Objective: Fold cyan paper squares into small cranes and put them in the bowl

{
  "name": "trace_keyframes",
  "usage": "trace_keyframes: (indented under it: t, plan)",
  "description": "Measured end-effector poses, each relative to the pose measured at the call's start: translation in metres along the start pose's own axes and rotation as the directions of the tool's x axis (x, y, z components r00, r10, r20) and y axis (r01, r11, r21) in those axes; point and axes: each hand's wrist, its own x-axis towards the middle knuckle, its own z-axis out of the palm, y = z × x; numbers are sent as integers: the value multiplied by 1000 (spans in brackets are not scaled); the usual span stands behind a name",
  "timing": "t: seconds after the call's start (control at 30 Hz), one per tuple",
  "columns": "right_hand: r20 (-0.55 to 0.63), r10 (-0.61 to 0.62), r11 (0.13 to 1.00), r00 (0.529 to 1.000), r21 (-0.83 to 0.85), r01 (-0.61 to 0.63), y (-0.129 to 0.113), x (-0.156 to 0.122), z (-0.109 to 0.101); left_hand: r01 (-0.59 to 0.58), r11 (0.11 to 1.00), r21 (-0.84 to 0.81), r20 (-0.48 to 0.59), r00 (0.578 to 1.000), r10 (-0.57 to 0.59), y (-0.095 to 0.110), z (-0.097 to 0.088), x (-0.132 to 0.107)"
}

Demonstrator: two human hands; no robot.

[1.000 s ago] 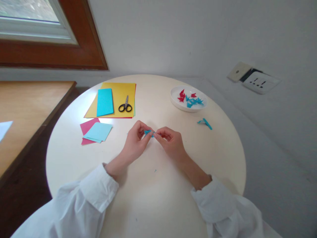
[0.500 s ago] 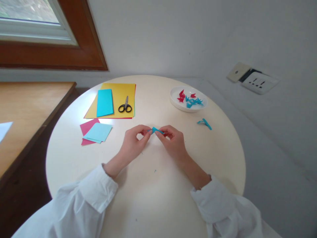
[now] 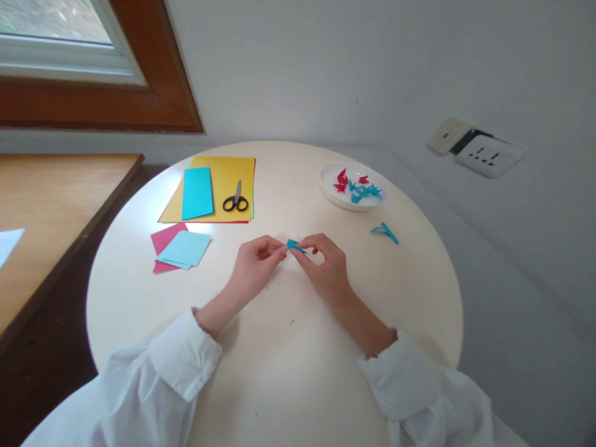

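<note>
Folded blue paper has shifted rightward since one second ago. Your left hand pinches its left end; your right hand grips its right side. You hold it over the white table, nearer you than the white dish.

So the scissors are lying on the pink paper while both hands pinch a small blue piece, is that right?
Wrong spot: the head view shows the scissors on the yellow sheet. The left hand and right hand do pinch the small blue piece.
</note>
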Motion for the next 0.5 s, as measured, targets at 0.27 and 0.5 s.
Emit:
trace_keyframes:
  t: [0.27,0.5]
  plan:
    - [-73,-57,998,996,27,59,-1,1,-4,71,995,-77,24,997,-69,3,2,-2]
    - [-73,-50,997,996,57,54,0,-1,-2,75,992,-100,34,997,-72,5,5,-3]
